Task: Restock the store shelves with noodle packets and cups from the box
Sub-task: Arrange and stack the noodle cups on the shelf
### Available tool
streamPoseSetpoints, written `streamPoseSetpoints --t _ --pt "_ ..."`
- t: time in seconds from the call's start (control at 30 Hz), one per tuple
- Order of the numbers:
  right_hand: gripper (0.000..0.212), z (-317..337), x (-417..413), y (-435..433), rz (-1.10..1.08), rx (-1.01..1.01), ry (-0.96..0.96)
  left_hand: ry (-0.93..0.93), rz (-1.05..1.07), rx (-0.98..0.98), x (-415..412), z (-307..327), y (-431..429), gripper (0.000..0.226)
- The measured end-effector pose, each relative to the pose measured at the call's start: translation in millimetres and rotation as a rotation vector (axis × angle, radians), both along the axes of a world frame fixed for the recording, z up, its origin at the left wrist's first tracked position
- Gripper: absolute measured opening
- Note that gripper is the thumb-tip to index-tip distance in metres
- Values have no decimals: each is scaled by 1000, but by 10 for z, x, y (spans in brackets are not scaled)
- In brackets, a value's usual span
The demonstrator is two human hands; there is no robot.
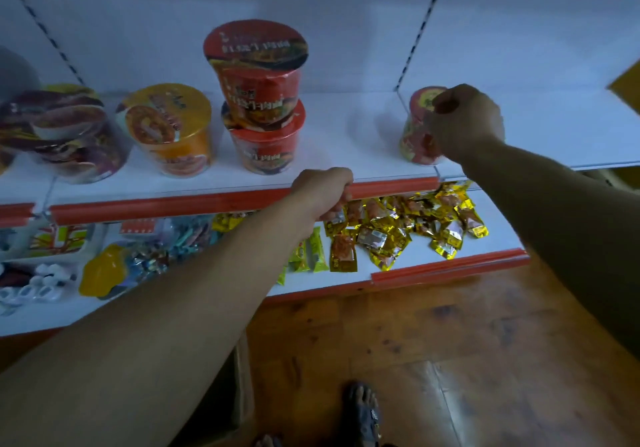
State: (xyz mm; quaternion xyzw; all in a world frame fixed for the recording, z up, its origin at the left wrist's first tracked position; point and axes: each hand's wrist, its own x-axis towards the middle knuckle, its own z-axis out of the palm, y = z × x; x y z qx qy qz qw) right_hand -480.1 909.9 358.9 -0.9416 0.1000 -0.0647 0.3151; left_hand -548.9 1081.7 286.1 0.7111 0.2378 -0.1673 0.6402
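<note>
Risk — right hand [464, 121] grips red cup [415, 136] near the rail [173, 204]; careless release could topple it — left hand [322, 187] clutches rail.

We are facing two shelves, the upper shelf [346, 141] sitting farther off and the lower shelf [415, 259] jutting out nearer beneath it. On the upper shelf a pile of bowls [59, 131] is leaning at the far left. Right of it a single cup [169, 128] is standing, and right of that a top cup [258, 65] is sitting on a bottom cup [265, 141]. Well apart to the right, our right grip [464, 121] is holding the end cup [417, 135] by its top. Our left grip [322, 190] is holding the front rail [173, 204], just before the stack. Sachets [398, 225] are lying on the lower shelf. Our foot [363, 408] is resting on the floor [450, 335], nearest.
</note>
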Motion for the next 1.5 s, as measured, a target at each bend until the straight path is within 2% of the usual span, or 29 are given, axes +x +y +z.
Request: streamPoseSetpoints --t 0.23,0.37,0.5,0.63,0.77,0.83,0.9,0.93,1.0,1.1,1.33,1.5 --pt "32 -287 236 -928 -107 -8 46 34 -87 -9 451 -104 -920 20" --pt "32 -498 514 -1324 -107 46 65 13 -22 -37 816 -164 -1366 24" --pt "22 -661 789 -1490 -84 145 81 -27 128 -39 1147 -242 -1617 53" --pt "47 -741 979 -1528 -47 288 100 -81 214 54 1293 -302 -1753 58" --pt "57 -762 1089 -1528 31 385 171 -107 256 68 1356 -331 -1851 54" --pt "38 -780 1120 -1513 63 441 200 -121 265 75 1374 -327 -1875 54" --pt "9 -796 1130 -1486 86 516 211 -143 273 100 1377 -322 -1887 50" --pt "3 -791 1125 -1458 91 553 217 -156 282 106 1368 -327 -1879 48" --pt "2 -781 1102 -1387 104 608 231 -176 316 92 1328 -344 -1820 45" --pt "13 -766 1032 -1239 143 644 258 -197 385 72 1253 -355 -1606 42" --pt "2 -801 768 -610 340 684 315 -186 509 40 1022 -340 -788 37" --pt "9 -848 644 -312 370 683 335 -182 476 -50 864 -376 -369 24"
